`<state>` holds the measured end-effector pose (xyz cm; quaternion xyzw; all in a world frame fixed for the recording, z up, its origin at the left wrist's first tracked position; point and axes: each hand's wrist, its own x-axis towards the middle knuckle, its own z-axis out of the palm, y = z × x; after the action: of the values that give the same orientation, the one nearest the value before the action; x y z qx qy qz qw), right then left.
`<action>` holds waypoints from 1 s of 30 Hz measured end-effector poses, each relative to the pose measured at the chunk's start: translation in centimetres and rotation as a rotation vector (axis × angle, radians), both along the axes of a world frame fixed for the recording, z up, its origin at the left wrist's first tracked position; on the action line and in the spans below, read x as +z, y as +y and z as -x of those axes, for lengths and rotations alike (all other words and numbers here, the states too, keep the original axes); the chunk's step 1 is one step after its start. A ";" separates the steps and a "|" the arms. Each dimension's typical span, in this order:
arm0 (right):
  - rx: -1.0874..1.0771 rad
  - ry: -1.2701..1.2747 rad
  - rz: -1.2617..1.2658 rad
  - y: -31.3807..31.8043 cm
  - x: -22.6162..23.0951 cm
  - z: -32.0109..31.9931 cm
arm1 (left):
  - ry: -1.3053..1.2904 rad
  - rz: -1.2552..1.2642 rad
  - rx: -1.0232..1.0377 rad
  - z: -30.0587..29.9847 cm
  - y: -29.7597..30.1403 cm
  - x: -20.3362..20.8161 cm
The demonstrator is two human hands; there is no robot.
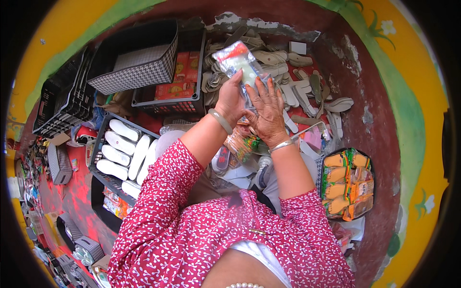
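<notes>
Both my arms reach forward to a clear plastic packet (248,72) with a red and silver top and a pale, flat content whose kind I cannot make out. My left hand (231,98) grips it from the left, with the thumb along its face. My right hand (265,109) lies over the packet's lower right part, its fingers stretched out and touching the plastic. Beyond the packet, loose pale insoles (271,57) lie in a heap. Below my hands, between my legs, are packets with a colourful print (240,142).
A dark crate (117,137) of white insoles stands at left. Behind it are a houndstooth basket (139,72), a black crate with red boxes (177,72) and stacked black crates (65,96). A basket of orange packaged insoles (348,185) stands at right. A dark red wall (370,91) curves around.
</notes>
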<state>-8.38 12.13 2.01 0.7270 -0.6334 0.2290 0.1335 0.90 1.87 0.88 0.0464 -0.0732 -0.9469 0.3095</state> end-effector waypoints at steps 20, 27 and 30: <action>-0.336 -1.093 0.077 -0.3 -1.4 1.3 | 0.023 0.237 0.059 -0.1 1.1 1.1; -0.379 -0.971 0.064 -0.4 -1.6 0.9 | -0.184 0.260 0.361 -0.4 0.8 2.1; -0.391 -0.926 -0.024 -0.5 -2.0 1.3 | -0.179 0.255 0.423 -0.4 0.0 1.5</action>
<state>-9.69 11.65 0.02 0.4184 -0.7531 0.4911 -0.1293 1.28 1.84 2.40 0.1050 -0.2078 -0.8365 0.4960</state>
